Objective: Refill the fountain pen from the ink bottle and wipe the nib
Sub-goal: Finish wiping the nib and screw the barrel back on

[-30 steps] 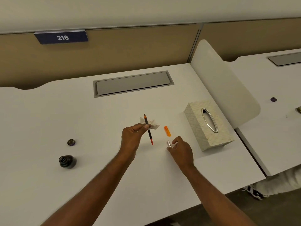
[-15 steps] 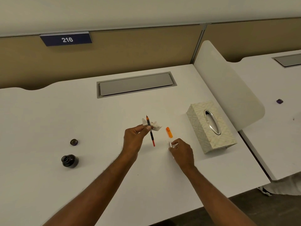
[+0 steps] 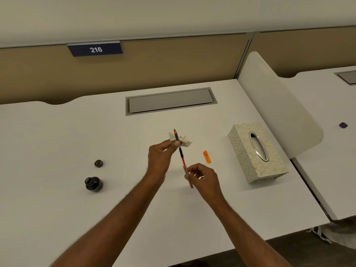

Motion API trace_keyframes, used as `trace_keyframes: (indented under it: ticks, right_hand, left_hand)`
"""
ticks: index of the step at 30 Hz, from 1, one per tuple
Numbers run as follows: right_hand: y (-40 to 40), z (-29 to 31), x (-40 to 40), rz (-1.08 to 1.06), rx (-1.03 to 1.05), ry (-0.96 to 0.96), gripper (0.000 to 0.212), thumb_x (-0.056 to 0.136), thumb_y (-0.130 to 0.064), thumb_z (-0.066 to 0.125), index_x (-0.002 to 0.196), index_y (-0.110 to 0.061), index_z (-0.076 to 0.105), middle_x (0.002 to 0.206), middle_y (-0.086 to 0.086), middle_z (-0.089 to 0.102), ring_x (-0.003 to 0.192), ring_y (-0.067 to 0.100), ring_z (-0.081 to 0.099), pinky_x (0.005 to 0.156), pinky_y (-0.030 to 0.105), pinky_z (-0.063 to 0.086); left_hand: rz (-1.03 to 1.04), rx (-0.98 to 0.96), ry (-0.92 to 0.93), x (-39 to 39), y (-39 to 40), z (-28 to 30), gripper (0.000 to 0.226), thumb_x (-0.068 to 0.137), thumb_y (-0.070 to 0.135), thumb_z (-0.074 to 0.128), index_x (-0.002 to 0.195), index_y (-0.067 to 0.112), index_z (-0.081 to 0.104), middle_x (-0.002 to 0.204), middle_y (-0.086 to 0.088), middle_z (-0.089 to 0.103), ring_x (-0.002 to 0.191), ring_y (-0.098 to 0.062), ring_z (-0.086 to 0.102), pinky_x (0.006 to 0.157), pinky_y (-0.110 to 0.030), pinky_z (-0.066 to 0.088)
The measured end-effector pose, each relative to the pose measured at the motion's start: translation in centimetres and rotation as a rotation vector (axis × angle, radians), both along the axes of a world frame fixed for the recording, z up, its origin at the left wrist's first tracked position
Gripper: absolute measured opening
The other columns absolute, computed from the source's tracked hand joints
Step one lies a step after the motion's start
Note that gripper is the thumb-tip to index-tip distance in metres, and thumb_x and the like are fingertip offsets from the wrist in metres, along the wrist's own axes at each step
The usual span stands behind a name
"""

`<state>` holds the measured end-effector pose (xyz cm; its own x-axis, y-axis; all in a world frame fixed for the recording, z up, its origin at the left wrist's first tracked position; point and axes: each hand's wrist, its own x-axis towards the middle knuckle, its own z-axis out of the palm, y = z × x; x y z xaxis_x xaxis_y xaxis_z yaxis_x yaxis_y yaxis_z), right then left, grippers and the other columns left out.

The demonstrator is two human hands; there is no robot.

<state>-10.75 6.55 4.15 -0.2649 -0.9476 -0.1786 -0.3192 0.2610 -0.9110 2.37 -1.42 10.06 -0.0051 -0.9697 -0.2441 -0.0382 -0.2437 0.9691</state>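
Lifted off the desk since the earlier frame, the right hand (image 3: pixel 205 179) now holds a thin pale barrel (image 3: pixel 187 176) and brings its open end to the orange tail of the pen (image 3: pixel 179 146), at frame centre. I judge the two touch or nearly do; the join is too small to tell. That points to reassembly: filling and wiping look done, and the barrel is about to go on.

The left hand (image 3: pixel 163 157) pinches the pen at mid-length, nib up and tilted slightly away, with a crumpled white tissue (image 3: pixel 184 140) caught behind it between the fingers. The right hand's fingers curl round the barrel near its upper end.

The pen is slim, with a dark grip section and a translucent orange stem below. An orange cap (image 3: pixel 207 157), glossy plastic, lies on the desk (image 3: pixel 57 132) just right of the hands. At lower left the ink bottle (image 3: pixel 93 183) stands open, squat and dark glass, its round lid (image 3: pixel 98 163) near it, higher in the frame. At right sits a tissue box (image 3: pixel 258 151), leaf-patterned with a shiny oval rim. The desk is smooth matte white.
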Motion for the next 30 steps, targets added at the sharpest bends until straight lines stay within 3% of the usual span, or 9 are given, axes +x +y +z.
trace_keyframes:
  ticks: [4,9,15,23,27,30]
  right_hand:
    - [0.1,0.8,1.2,0.018,-0.021,-0.016,0.008,0.084,-0.022,0.075,0.088,-0.023,0.068,0.076,-0.01,0.067,0.066,0.0,0.06,0.059,0.009,0.049]
    - [0.2,1.7,2.1,0.007,-0.053,-0.031,0.009,0.084,-0.02,0.075,0.087,-0.022,0.067,0.075,-0.01,0.066,0.069,-0.006,0.059,0.059,0.008,0.048]
    - [0.4,2.5,3.1,0.02,-0.079,-0.025,0.009,0.084,-0.018,0.075,0.089,-0.02,0.068,0.075,-0.01,0.066,0.067,-0.003,0.06,0.059,0.008,0.048]
    - [0.1,3.0,4.4,0.037,-0.114,-0.021,0.009,0.084,-0.017,0.074,0.092,-0.015,0.07,0.077,-0.008,0.068,0.07,-0.005,0.058,0.061,0.008,0.046]
    - [-0.5,3.2,4.9,0.028,-0.117,-0.021,0.008,0.086,-0.018,0.073,0.093,-0.017,0.07,0.081,-0.008,0.069,0.073,0.004,0.061,0.065,0.008,0.047]
    - [-1.0,3.3,5.0,0.025,-0.115,-0.022,0.01,0.088,-0.017,0.07,0.097,-0.014,0.072,0.088,-0.003,0.072,0.081,0.011,0.064,0.069,0.012,0.049]
  left_hand:
    - [0.025,-0.016,-0.011,0.9,0.2,0.5,0.024,0.09,0.025,0.067,0.111,0.015,0.074,0.115,-0.002,0.073,0.109,-0.013,0.062,0.095,-0.025,0.04]
    - [0.044,-0.021,-0.005,1.8,0.6,1.0,0.023,0.091,0.025,0.066,0.111,0.016,0.074,0.104,0.009,0.07,0.097,-0.005,0.06,0.092,-0.026,0.039]
    - [0.043,-0.041,-0.005,2.8,1.0,1.3,0.02,0.091,0.023,0.066,0.11,0.02,0.074,0.101,0.01,0.07,0.09,0.003,0.061,0.091,-0.023,0.039]
    - [0.031,-0.062,-0.001,4.1,1.1,1.3,0.019,0.091,0.023,0.066,0.107,0.021,0.075,0.109,0.006,0.073,0.102,-0.007,0.062,0.095,-0.023,0.039]
    - [0.002,-0.084,0.018,4.3,1.1,1.3,0.015,0.092,0.022,0.065,0.095,0.034,0.073,0.101,0.014,0.07,0.098,0.0,0.062,0.096,-0.023,0.04]
    - [-0.012,-0.09,0.021,4.4,0.9,1.2,0.015,0.092,0.023,0.065,0.095,0.034,0.074,0.102,0.013,0.071,0.105,-0.007,0.063,0.101,-0.027,0.041]
